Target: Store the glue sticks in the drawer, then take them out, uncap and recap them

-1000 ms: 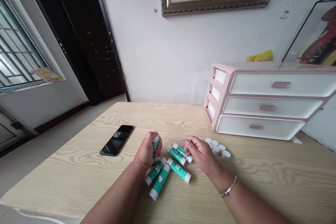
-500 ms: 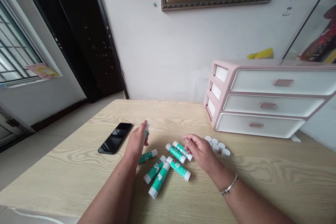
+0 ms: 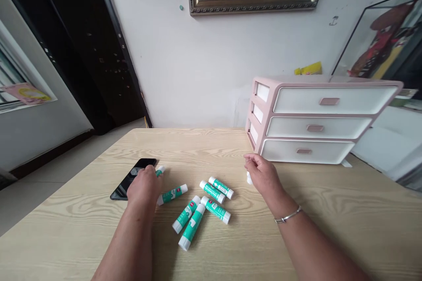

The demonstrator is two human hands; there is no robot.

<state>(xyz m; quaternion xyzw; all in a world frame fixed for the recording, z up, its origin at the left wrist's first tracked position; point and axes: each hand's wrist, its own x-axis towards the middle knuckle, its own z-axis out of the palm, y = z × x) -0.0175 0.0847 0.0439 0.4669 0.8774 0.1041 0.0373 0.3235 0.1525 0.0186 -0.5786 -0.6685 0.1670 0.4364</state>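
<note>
My left hand [image 3: 143, 186] is low over the table at the phone's right edge, its fingers closed around a glue stick [image 3: 160, 171] whose white end sticks out to the right. Several green and white glue sticks [image 3: 192, 227] lie loose between my hands, the nearest one [image 3: 173, 194] just right of my left hand. My right hand [image 3: 263, 178], a bangle on its wrist, hovers at the white caps [image 3: 249, 178] with fingers and thumb drawn together. Most of the caps are behind that hand, and anything in its fingertips is hidden.
A black phone [image 3: 123, 188] lies flat by my left hand. At the back right of the wooden table [image 3: 204, 149] stands a pink and white drawer unit [image 3: 313, 125], with a yellow tube [image 3: 309, 69] on top. The wall [image 3: 198, 70] rises behind.
My left hand has come down leftward beside the phone with its glue stick. My right hand has shifted away from the glue sticks to the caps. The view has turned slightly right.
</note>
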